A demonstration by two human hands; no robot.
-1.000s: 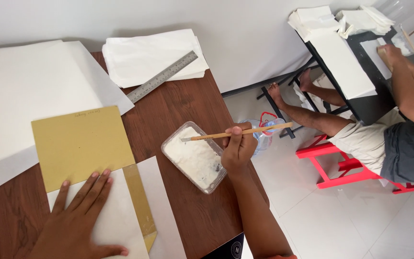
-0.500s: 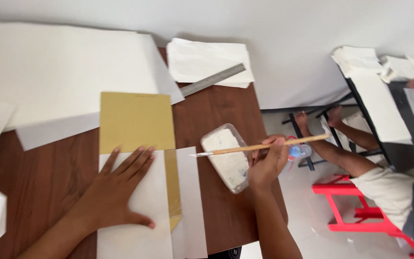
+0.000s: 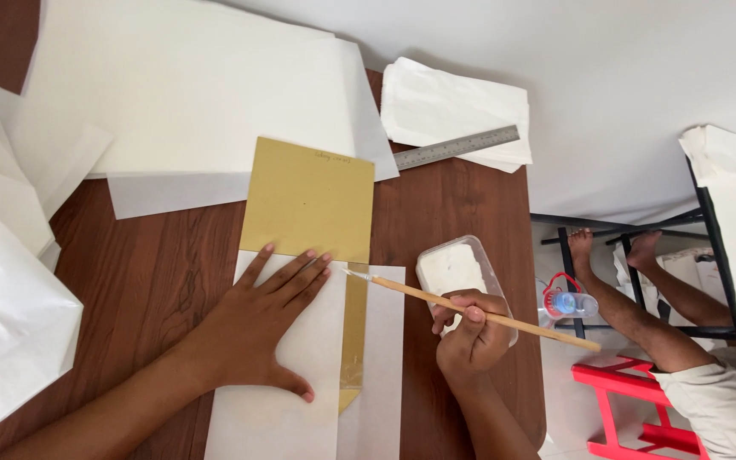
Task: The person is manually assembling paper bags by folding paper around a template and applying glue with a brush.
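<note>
My left hand [image 3: 259,322] lies flat, fingers spread, on a white paper sheet [image 3: 287,400] that is folded over a gold card [image 3: 308,200] on the brown wooden table [image 3: 146,255]. My right hand [image 3: 470,336] grips a thin wooden brush [image 3: 436,297]. Its tip rests at the exposed gold strip [image 3: 353,328] beside my left fingertips. A clear plastic tub of white paste [image 3: 453,268] sits just behind my right hand.
Large white sheets [image 3: 189,94] cover the table's far side, more at the left [image 3: 2,281]. A steel ruler [image 3: 457,147] lies on a stack of white paper [image 3: 457,111]. At the right a seated person's legs [image 3: 632,298], a red stool [image 3: 619,405], a water bottle [image 3: 572,302].
My view has swung left. My right hand carried the brush from over the paste tub to the gold strip. My left hand stayed flat on the white paper.
</note>
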